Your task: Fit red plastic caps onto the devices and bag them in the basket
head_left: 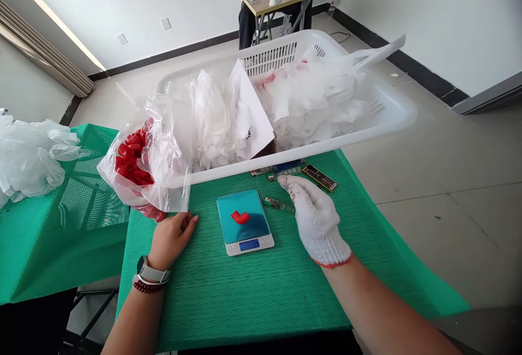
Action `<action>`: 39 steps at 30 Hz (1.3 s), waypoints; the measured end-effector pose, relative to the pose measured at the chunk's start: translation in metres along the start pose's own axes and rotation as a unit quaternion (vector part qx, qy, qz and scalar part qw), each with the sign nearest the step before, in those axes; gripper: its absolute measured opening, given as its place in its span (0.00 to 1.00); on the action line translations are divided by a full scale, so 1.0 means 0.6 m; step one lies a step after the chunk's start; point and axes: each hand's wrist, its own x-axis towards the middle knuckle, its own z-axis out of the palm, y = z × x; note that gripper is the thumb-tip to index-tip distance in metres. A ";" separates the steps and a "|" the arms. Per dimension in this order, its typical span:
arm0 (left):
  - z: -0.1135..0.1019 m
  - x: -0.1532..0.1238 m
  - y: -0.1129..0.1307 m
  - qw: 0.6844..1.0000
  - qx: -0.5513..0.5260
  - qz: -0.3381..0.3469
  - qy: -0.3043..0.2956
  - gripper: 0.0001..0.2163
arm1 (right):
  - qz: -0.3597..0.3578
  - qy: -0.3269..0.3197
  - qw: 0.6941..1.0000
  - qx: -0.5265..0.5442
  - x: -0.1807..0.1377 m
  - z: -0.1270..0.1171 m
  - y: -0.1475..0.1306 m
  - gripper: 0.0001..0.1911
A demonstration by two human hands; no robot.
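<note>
Weighing seems the step in hand: one red piece (241, 217) lies on the scale (244, 201) atop the bench (228, 300), and shifting it would call for a light pinch. The gloved right hand (315, 213) curls beside a slim stick (278, 204), hiding its end; the bare left hand (173, 238) rests by the bag (171, 164); whether either grasps anything I can't tell, nor can I read the display (249, 244).
</note>
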 end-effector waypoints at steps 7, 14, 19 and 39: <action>-0.002 0.001 0.002 1.000 0.001 0.002 0.000 0.16 | -0.166 -0.123 0.953 -0.221 0.006 0.008 -0.028 0.11; -0.001 0.001 0.001 0.997 -0.061 0.015 0.038 0.15 | -0.237 -0.149 0.918 -0.283 0.001 0.016 -0.028 0.10; 0.008 -0.001 0.004 0.983 -0.105 0.043 0.146 0.12 | -0.233 -0.032 0.934 -0.268 0.014 -0.006 -0.035 0.12; -0.016 0.019 0.152 0.927 0.085 0.356 0.079 0.13 | 0.213 -0.265 0.739 -0.581 0.176 -0.092 -0.106 0.20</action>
